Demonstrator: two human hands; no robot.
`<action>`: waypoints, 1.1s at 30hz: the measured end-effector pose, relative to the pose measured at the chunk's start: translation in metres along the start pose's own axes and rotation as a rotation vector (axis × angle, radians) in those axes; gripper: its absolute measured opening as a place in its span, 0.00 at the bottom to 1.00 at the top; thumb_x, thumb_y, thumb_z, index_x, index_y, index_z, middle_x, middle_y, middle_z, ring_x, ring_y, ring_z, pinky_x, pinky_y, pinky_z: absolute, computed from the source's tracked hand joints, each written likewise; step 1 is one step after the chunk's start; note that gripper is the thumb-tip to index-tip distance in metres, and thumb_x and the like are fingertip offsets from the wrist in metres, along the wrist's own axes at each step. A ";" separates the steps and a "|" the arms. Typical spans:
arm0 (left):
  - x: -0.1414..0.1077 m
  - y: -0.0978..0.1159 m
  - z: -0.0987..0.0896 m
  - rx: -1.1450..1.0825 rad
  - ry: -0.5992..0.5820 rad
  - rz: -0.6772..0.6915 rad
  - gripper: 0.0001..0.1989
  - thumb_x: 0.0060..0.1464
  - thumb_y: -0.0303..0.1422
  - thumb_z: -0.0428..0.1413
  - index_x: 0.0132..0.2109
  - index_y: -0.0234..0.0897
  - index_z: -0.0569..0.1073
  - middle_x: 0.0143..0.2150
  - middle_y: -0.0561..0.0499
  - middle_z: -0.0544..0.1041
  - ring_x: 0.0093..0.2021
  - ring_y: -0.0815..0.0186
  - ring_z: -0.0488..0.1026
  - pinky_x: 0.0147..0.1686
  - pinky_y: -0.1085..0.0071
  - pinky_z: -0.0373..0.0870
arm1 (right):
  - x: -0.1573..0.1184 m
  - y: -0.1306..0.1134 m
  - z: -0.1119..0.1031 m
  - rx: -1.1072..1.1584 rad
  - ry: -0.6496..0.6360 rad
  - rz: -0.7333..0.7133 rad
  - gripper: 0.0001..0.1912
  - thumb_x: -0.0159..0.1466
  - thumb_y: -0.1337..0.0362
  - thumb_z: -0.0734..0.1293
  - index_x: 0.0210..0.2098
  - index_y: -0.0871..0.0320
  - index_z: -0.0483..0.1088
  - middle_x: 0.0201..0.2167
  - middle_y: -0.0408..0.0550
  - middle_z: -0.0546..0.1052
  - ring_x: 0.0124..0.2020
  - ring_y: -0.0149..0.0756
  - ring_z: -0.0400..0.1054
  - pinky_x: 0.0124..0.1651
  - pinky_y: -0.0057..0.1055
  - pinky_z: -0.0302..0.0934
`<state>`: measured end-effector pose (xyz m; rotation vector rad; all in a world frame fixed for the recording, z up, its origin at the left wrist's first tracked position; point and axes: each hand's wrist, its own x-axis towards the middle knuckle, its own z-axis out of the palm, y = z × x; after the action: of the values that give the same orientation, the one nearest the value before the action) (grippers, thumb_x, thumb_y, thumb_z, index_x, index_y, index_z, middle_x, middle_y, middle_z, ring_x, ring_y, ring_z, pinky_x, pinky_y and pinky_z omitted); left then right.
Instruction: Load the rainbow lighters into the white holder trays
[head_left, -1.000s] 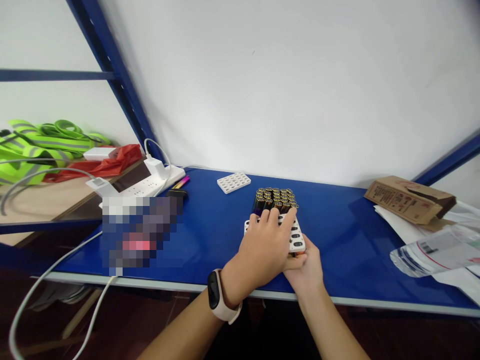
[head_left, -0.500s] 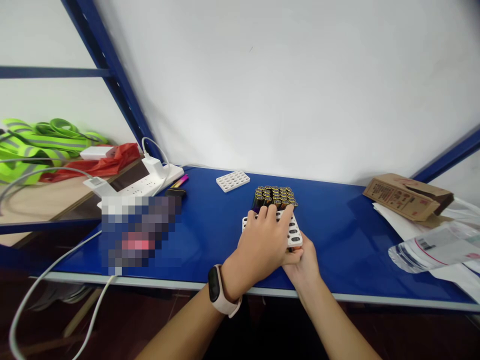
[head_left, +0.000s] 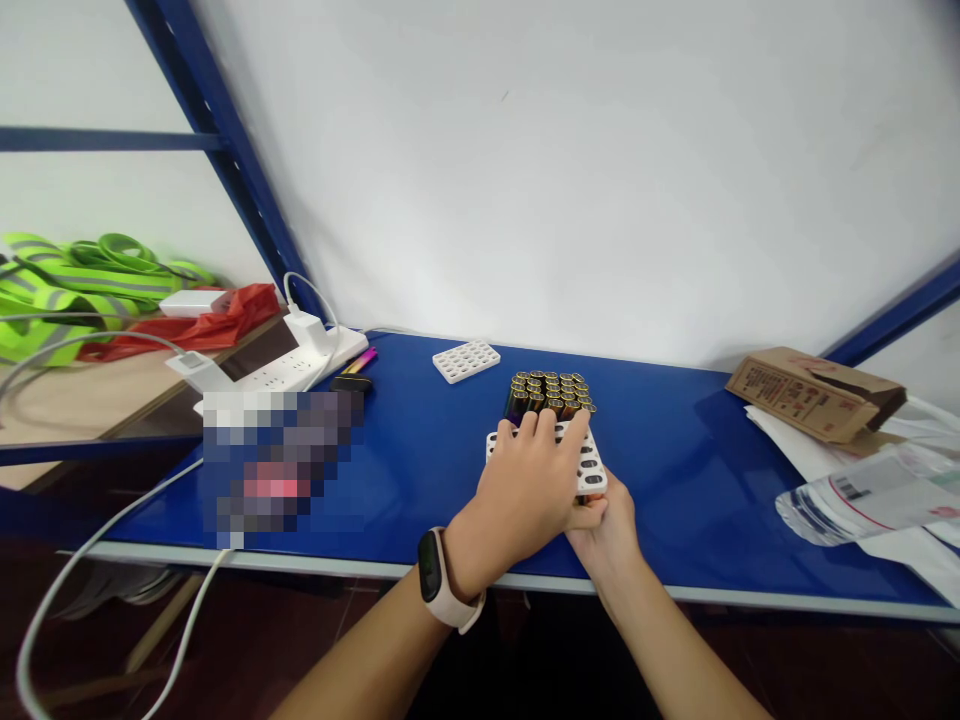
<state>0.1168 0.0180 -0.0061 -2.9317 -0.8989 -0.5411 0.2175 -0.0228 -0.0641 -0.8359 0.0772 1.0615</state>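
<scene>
A white tray with rows of holes (head_left: 592,472) is between my hands near the table's front edge. Dark battery ends show in some of its holes. My left hand (head_left: 529,465) lies over the top, its fingers across the tray and its thumb at the near right edge. From below and the right, my right hand (head_left: 606,525) grips the tray, most of its fingers hidden. Just beyond stand several black and gold batteries (head_left: 551,390), upright in a tight block. Farther back and left lies a second white tray with holes (head_left: 466,362), apart from both hands.
On the left are a white power strip (head_left: 281,375) with cables, a black object (head_left: 351,384) and a blurred-out patch. A cardboard box (head_left: 814,392), papers and a clear plastic packet (head_left: 862,495) lie right. A white wall (head_left: 570,180) rises behind the blue table (head_left: 405,460).
Almost nothing differs. The tray and both hands have shifted very slightly, and the grip looks the same.
</scene>
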 end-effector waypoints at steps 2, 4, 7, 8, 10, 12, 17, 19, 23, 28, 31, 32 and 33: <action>0.000 0.000 0.000 -0.005 -0.002 0.003 0.48 0.51 0.54 0.61 0.71 0.37 0.55 0.55 0.37 0.71 0.53 0.46 0.68 0.50 0.51 0.67 | 0.000 0.000 -0.001 -0.003 -0.019 -0.017 0.10 0.59 0.67 0.69 0.39 0.61 0.79 0.26 0.43 0.81 0.26 0.33 0.76 0.30 0.25 0.70; 0.000 -0.001 0.000 -0.009 0.001 0.008 0.48 0.51 0.54 0.61 0.71 0.37 0.55 0.55 0.37 0.70 0.53 0.47 0.68 0.50 0.51 0.67 | 0.000 0.000 -0.002 -0.011 -0.036 -0.029 0.11 0.59 0.67 0.69 0.41 0.61 0.79 0.28 0.44 0.82 0.28 0.34 0.76 0.32 0.26 0.70; -0.002 -0.002 0.000 -0.007 0.009 0.012 0.47 0.52 0.55 0.60 0.71 0.37 0.55 0.54 0.38 0.71 0.52 0.47 0.68 0.49 0.51 0.67 | 0.000 0.000 -0.002 -0.026 -0.061 -0.043 0.10 0.59 0.66 0.69 0.39 0.61 0.79 0.29 0.45 0.82 0.29 0.34 0.76 0.33 0.26 0.70; -0.002 -0.003 0.000 -0.005 0.011 0.012 0.47 0.52 0.55 0.60 0.71 0.37 0.55 0.54 0.39 0.71 0.51 0.47 0.68 0.49 0.50 0.68 | -0.001 0.000 -0.002 -0.029 -0.060 -0.048 0.09 0.59 0.66 0.69 0.39 0.61 0.79 0.29 0.45 0.82 0.29 0.33 0.76 0.33 0.26 0.69; -0.003 -0.003 0.000 -0.002 0.015 0.013 0.47 0.52 0.54 0.60 0.71 0.37 0.55 0.54 0.39 0.71 0.52 0.47 0.68 0.49 0.50 0.68 | -0.001 0.001 -0.002 -0.039 -0.041 -0.057 0.08 0.59 0.66 0.70 0.37 0.61 0.78 0.29 0.45 0.82 0.28 0.33 0.75 0.32 0.26 0.69; -0.003 -0.004 0.000 -0.001 0.016 0.012 0.47 0.52 0.54 0.60 0.71 0.37 0.55 0.54 0.39 0.71 0.52 0.47 0.68 0.50 0.50 0.68 | 0.000 0.002 -0.003 -0.057 -0.034 -0.064 0.08 0.58 0.66 0.70 0.37 0.61 0.78 0.28 0.45 0.81 0.28 0.34 0.75 0.31 0.26 0.68; -0.004 -0.004 0.000 0.000 0.015 0.012 0.48 0.52 0.55 0.60 0.71 0.36 0.55 0.54 0.38 0.71 0.51 0.47 0.68 0.50 0.50 0.68 | 0.004 0.004 -0.007 -0.087 -0.096 -0.094 0.07 0.57 0.64 0.72 0.34 0.60 0.77 0.27 0.43 0.80 0.27 0.33 0.74 0.29 0.26 0.67; -0.003 -0.004 0.000 0.000 0.016 0.014 0.47 0.52 0.55 0.60 0.71 0.36 0.55 0.54 0.38 0.71 0.52 0.47 0.68 0.50 0.50 0.68 | 0.004 0.004 -0.008 -0.097 -0.106 -0.086 0.07 0.57 0.63 0.72 0.34 0.59 0.77 0.26 0.43 0.80 0.26 0.34 0.74 0.29 0.26 0.67; -0.003 -0.004 0.000 0.002 0.015 0.015 0.48 0.52 0.54 0.61 0.71 0.36 0.55 0.54 0.38 0.71 0.52 0.46 0.68 0.50 0.49 0.68 | 0.002 0.003 -0.006 -0.092 -0.074 -0.057 0.06 0.57 0.64 0.71 0.32 0.60 0.76 0.25 0.42 0.80 0.25 0.33 0.74 0.28 0.26 0.66; -0.004 -0.005 -0.001 0.011 0.012 0.017 0.48 0.51 0.55 0.61 0.71 0.36 0.55 0.52 0.39 0.72 0.51 0.47 0.69 0.49 0.49 0.69 | 0.003 0.005 -0.008 -0.108 -0.079 -0.099 0.07 0.54 0.65 0.72 0.32 0.60 0.76 0.24 0.42 0.80 0.23 0.31 0.72 0.26 0.25 0.65; -0.005 -0.005 -0.001 0.019 0.019 0.019 0.48 0.51 0.55 0.61 0.71 0.36 0.55 0.52 0.39 0.72 0.50 0.47 0.69 0.49 0.49 0.69 | 0.005 0.006 -0.010 -0.116 -0.085 -0.112 0.08 0.53 0.65 0.72 0.32 0.60 0.77 0.24 0.42 0.80 0.23 0.31 0.72 0.26 0.24 0.65; -0.005 -0.005 -0.001 0.021 0.022 0.020 0.48 0.51 0.55 0.61 0.71 0.35 0.55 0.52 0.39 0.72 0.50 0.47 0.69 0.49 0.48 0.69 | 0.006 0.005 -0.010 -0.115 -0.084 -0.114 0.08 0.52 0.65 0.73 0.32 0.60 0.77 0.24 0.42 0.80 0.23 0.31 0.71 0.26 0.25 0.65; -0.005 -0.004 -0.001 0.023 0.025 0.021 0.48 0.51 0.55 0.61 0.71 0.35 0.55 0.52 0.39 0.72 0.50 0.47 0.69 0.49 0.48 0.70 | 0.007 0.005 -0.010 -0.113 -0.082 -0.115 0.08 0.52 0.64 0.73 0.32 0.61 0.77 0.24 0.42 0.80 0.23 0.31 0.71 0.26 0.25 0.65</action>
<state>0.1100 0.0186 -0.0077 -2.9033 -0.8646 -0.5612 0.2204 -0.0235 -0.0770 -0.8872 -0.0997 0.9977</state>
